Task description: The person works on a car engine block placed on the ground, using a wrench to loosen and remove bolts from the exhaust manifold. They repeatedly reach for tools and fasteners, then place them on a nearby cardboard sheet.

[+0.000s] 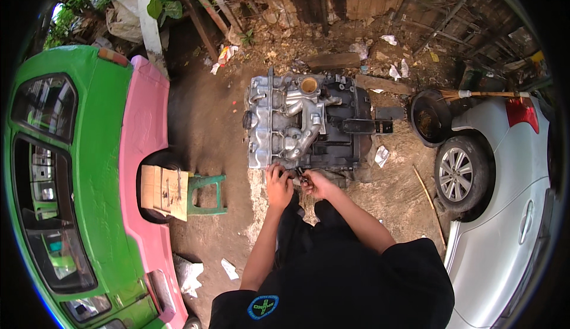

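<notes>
We see the engine (325, 128) lying on the ground, straight ahead and on the far side of both hands, its near end right at their fingertips. The left hand (279, 188) touches the near left corner, its fingers a little apart and laid over the edge of the silver cover (259, 121); we cannot tell whether it grips anything there. The right hand (314, 185) is just beside it on the right, fingers bent in and drawn narrow close to a small dark part at the near end, too small for us to name, and we cannot tell whether that part is held or only touched. Most of the engine stretches away beyond the hands: the silver cover runs along its left side, the pale curved pipes (311, 121) sit in the middle, and the black side of the block (350, 142) is on the right. At the far end we find a round tan opening (308, 84). To the left of the engine, well apart, we see a green stool (206, 195) with cardboard (164, 191) beside it, then a green and pink car (107, 151). On the right we have a black basin (428, 117) and a silver car (504, 204) with its wheel (456, 169) showing.
</notes>
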`<act>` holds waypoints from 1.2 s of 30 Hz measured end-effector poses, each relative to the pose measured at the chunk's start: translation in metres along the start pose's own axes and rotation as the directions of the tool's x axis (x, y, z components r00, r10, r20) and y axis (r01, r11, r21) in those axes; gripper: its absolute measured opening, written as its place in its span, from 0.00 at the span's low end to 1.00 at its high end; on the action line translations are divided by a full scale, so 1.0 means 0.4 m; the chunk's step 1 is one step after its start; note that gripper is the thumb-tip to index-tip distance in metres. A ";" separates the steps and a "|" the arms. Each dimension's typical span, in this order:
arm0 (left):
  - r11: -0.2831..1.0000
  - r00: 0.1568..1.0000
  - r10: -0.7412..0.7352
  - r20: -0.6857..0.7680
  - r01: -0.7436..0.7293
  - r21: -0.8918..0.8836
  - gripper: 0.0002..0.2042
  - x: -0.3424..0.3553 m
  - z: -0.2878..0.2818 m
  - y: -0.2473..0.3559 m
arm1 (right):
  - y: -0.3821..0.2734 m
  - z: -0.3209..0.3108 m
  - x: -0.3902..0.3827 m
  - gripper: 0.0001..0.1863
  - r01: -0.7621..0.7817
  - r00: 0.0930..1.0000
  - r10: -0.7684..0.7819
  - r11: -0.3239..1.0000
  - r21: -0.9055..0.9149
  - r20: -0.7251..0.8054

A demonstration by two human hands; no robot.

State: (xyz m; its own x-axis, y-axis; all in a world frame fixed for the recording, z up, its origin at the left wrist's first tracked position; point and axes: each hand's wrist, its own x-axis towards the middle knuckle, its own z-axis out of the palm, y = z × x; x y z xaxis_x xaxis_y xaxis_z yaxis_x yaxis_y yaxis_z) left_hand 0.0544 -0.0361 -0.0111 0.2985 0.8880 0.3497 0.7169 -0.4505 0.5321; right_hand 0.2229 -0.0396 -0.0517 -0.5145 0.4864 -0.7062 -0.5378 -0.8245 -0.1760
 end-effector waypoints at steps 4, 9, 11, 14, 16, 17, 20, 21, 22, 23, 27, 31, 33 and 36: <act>1.000 0.999 -0.026 -0.046 0.025 -0.004 0.05 -0.008 0.009 0.008 | 0.000 -0.005 -0.016 0.13 0.004 1.000 -0.006 0.997 -0.082 -0.023; 1.000 0.997 0.016 -0.070 -0.017 -0.014 0.04 0.000 0.007 0.006 | 0.008 0.026 -0.006 0.13 0.014 0.999 -0.012 0.998 0.069 -0.031; 0.999 0.999 0.030 -0.028 -0.029 0.019 0.04 0.002 0.004 -0.001 | 0.020 0.046 0.006 0.14 0.034 0.995 -0.027 0.997 0.069 -0.091; 0.999 0.999 0.037 -0.002 -0.037 0.035 0.03 0.000 0.004 -0.008 | 0.056 0.066 0.020 0.16 0.052 0.975 -0.062 0.997 -0.052 -0.216; 0.998 0.999 0.046 -0.003 -0.045 0.049 0.03 -0.005 0.005 -0.008 | 0.062 0.053 0.030 0.16 0.062 0.976 -0.093 0.986 -0.157 -0.198; 0.997 0.999 0.054 -0.005 -0.054 0.061 0.03 0.002 0.008 -0.012 | 0.065 0.045 0.042 0.16 0.049 0.963 -0.080 0.991 -0.122 -0.259; 0.998 0.998 0.060 -0.003 -0.060 0.019 0.03 -0.002 0.007 -0.017 | 0.029 -0.055 0.050 0.15 -0.134 0.981 0.124 0.989 -0.058 -0.149; 0.998 0.998 0.057 -0.005 -0.057 0.020 0.03 -0.003 0.009 -0.018 | 0.027 -0.080 0.060 0.15 -0.142 0.966 0.118 0.985 -0.093 -0.229; 0.998 0.999 0.053 -0.003 -0.053 0.021 0.03 -0.008 0.009 -0.017 | 0.028 -0.105 0.065 0.14 -0.093 0.979 0.067 0.987 -0.130 -0.194; 0.998 0.998 0.066 -0.010 -0.066 0.023 0.03 0.000 0.010 -0.019 | 0.016 -0.122 0.075 0.14 -0.037 0.977 -0.002 0.983 -0.181 -0.212; 0.999 0.999 0.042 -0.005 -0.042 0.015 0.03 -0.004 0.014 -0.019 | -0.003 -0.186 0.097 0.16 -0.016 0.984 -0.043 0.945 -0.327 -0.171; 0.999 0.998 0.049 -0.045 -0.048 0.024 0.03 -0.002 0.013 -0.016 | -0.004 -0.198 0.111 0.18 0.023 0.970 -0.118 0.916 -0.400 -0.213; 0.998 0.997 0.050 -0.050 -0.049 0.024 0.03 -0.002 0.013 -0.010 | -0.002 -0.201 0.111 0.18 0.037 0.973 -0.130 0.905 -0.425 -0.193; 0.999 0.998 0.037 -0.052 -0.036 0.027 0.02 -0.001 0.011 -0.004 | 0.015 -0.196 0.115 0.17 0.123 0.974 -0.183 0.924 -0.361 -0.134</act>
State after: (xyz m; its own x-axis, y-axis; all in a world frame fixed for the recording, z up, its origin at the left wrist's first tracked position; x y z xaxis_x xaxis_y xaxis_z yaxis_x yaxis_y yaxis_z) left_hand 0.0559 -0.0353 -0.0154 0.2916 0.8648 0.4088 0.7223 -0.4793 0.4986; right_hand 0.2483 -0.0448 -0.1390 -0.3135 0.5855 -0.7476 -0.3192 -0.8064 -0.4977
